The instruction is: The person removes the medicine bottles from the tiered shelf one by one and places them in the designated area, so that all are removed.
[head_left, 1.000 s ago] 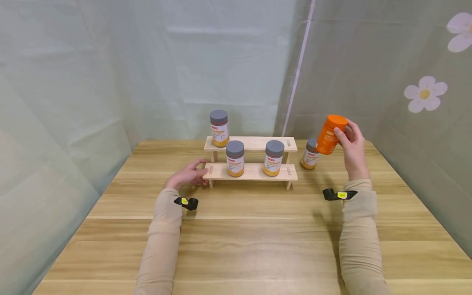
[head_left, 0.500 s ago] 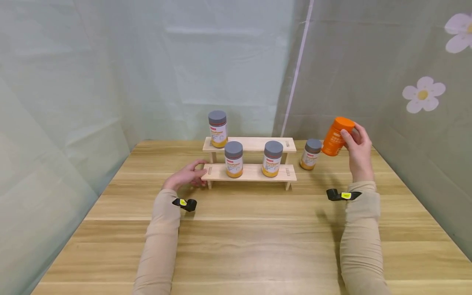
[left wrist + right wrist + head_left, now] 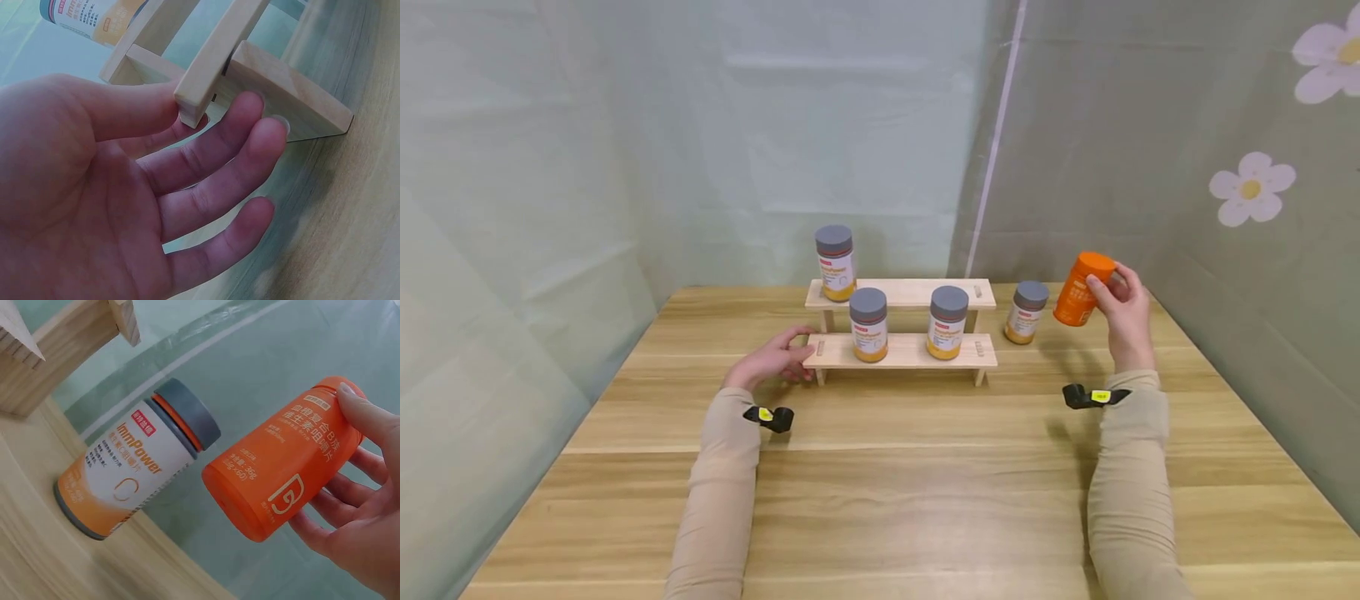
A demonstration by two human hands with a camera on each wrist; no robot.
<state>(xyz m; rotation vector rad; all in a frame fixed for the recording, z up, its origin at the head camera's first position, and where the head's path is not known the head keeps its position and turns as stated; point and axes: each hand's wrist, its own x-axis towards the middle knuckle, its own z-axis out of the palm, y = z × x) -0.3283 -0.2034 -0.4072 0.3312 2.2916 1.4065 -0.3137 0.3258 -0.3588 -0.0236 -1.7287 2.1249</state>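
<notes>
- Orange plastic bottle with orange screw lid [image 3: 284, 462]: up in the air at the right side of the desk [image 3: 925, 483], tilted, lid leaning right, base low on the left.
- Right hand [image 3: 1129, 312]: clamped on the bottle, thumb on the near side up by the lid, other fingers round the far side.
- Left hand [image 3: 771, 358]: thumb and index pinching the left end of the lower tier of a two-tier pale wooden rack [image 3: 908, 354]; remaining fingers loosely bent below.
- Grey-lidded white-and-orange jar on the desk [image 3: 1026, 312]: upright, right of the rack, just beside the bottle, gap visible, not touching.
- Risk 1: bottle base clips that jar. Cause would be a swing left with the tilt uncorrected.
- Risk 2: bottle pivots or slips. Hold is high, near the lid, so the lower body looks unsupported.
- Risk 3: rack drags or tips if the left hand pulls or lifts its end; jars standing on it could topple. The upper-tier jar [image 3: 837, 262] sits near the left end, so I'd watch it.
- Count: 1 orange bottle; 4 grey-lidded jars (1 upper tier; 2 lower tier, left one [image 3: 868, 325] and right one [image 3: 946, 323]; 1 desk); 1 rack, 2 tiers; 2 hands; 2 black wrist cameras, left [image 3: 769, 417] and right [image 3: 1096, 397].
</notes>
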